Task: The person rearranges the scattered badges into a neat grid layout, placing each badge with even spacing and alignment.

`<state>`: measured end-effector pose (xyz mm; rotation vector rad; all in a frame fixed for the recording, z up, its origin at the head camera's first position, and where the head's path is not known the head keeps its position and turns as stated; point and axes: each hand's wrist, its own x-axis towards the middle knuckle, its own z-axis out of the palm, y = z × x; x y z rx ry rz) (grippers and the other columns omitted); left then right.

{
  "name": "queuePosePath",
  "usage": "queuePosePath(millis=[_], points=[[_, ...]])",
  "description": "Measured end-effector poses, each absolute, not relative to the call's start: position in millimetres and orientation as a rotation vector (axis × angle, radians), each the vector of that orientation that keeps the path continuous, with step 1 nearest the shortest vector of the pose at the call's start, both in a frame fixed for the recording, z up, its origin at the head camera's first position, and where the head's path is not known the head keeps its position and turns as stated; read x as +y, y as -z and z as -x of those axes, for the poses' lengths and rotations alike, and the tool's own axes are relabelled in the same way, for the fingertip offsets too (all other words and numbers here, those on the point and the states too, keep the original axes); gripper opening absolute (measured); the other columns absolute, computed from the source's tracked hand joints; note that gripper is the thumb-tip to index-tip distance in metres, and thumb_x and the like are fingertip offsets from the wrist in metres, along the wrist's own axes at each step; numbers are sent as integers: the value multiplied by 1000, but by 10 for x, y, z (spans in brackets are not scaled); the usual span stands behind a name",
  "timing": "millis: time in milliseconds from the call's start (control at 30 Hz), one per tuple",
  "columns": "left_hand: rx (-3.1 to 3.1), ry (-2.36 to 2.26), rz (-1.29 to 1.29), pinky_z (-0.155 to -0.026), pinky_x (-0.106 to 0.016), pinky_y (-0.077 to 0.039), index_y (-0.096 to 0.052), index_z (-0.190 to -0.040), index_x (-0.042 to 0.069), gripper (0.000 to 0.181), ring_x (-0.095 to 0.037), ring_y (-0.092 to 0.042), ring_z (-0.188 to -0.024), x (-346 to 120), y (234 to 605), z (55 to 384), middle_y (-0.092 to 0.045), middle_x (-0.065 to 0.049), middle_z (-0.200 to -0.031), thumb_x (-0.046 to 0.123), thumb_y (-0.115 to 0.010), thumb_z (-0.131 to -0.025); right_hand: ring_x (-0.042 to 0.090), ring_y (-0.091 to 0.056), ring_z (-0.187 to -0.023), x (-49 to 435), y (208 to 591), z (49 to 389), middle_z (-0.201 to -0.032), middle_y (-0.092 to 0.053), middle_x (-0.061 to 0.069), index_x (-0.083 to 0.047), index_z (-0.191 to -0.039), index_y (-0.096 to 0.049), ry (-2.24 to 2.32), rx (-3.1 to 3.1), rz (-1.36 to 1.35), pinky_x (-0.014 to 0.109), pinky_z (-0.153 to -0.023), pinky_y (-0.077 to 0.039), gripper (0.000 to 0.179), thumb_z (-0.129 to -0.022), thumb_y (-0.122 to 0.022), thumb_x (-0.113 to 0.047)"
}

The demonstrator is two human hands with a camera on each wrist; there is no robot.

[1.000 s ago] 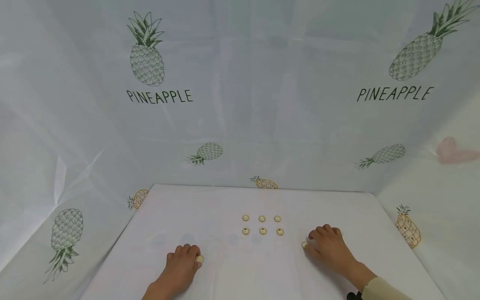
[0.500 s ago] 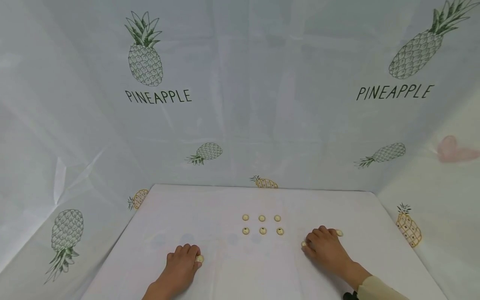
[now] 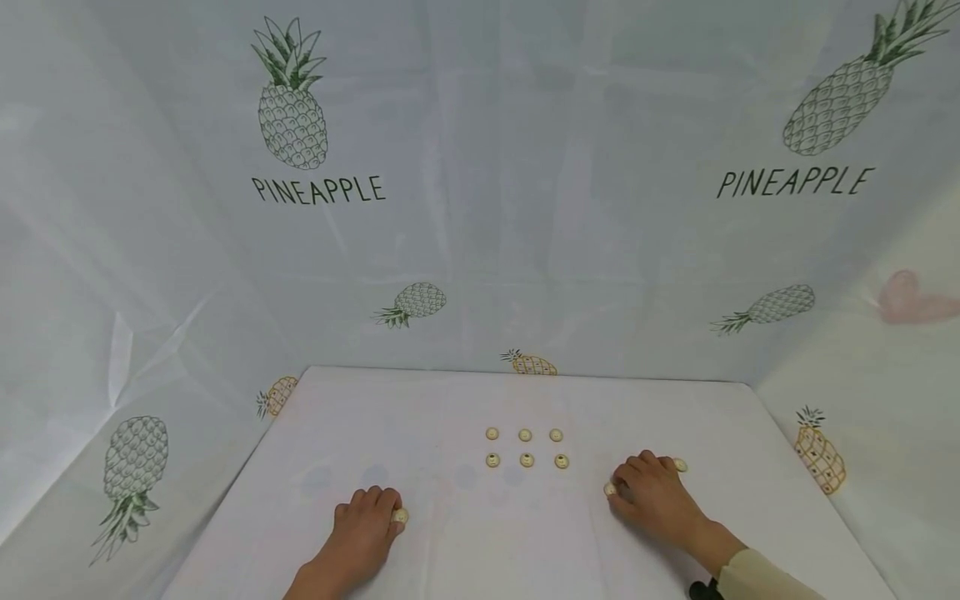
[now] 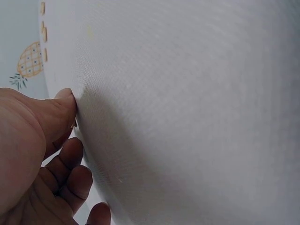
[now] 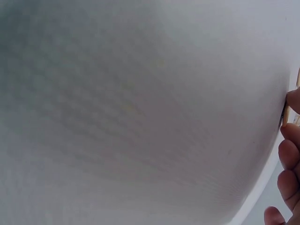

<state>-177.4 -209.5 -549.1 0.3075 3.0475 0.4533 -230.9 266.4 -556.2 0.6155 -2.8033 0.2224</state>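
Note:
My left hand (image 3: 362, 533) rests low on the left part of the white table and pinches a small round pale-yellow disc (image 3: 401, 516) between thumb and finger. In the left wrist view, the thumb (image 4: 58, 110) hides nearly all of that disc. On the right, my right hand (image 3: 656, 500) pinches another such disc (image 3: 610, 489) against the tabletop. Its thin edge (image 5: 285, 114) shows between the fingertips in the right wrist view. A further disc (image 3: 680, 465) lies just beyond the right knuckles. Between the hands and farther back, several matching discs (image 3: 527, 460) form two rows of three.
A white cloth covers the table (image 3: 480, 550). Pale sheets printed with pineapples (image 3: 293, 125) hang behind and at both sides. The table's far edge (image 3: 525, 375) meets the back sheet. A black object (image 3: 703, 591) sits by the right sleeve (image 3: 761, 575).
My right hand has shifted slightly left, and the disc beyond its knuckles has come into full sight. The left hand and the two rows stay as they were.

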Motion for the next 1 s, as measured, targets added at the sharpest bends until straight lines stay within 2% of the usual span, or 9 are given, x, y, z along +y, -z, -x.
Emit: queuePosePath(millis=[367,767,1000], points=[[3044,-454,-301,-75,-49,-44,-61,-104,18,21,-17,-47,-87,-2082,5494,1780,-55,5,-94,24,-78,-95,9,-47,-86,2627,5557,2356,-86,-60,-14,-24,-86,-67,-200,-2802,-631,47,-87,-44,20,-85,-86,-31],[3035,-481,-283,-74,-47,-42,-61,-104,18,19,-16,-46,-87,-2087,5522,1782,-54,5,-93,23,-77,-96,12,-48,-87,2200,5479,2459,-86,-61,-11,-21,-86,-69,-233,-2764,-692,45,-89,-43,20,-83,-87,-28],[3050,-483,-300,-74,-44,-41,-62,-106,17,20,-15,-45,-86,-2092,5512,1775,-54,6,-93,23,-78,-95,8,-44,-85,2116,5519,2444,-85,-60,-15,-25,-86,-68,-216,-2755,-748,42,-88,-41,21,-83,-86,-34]])
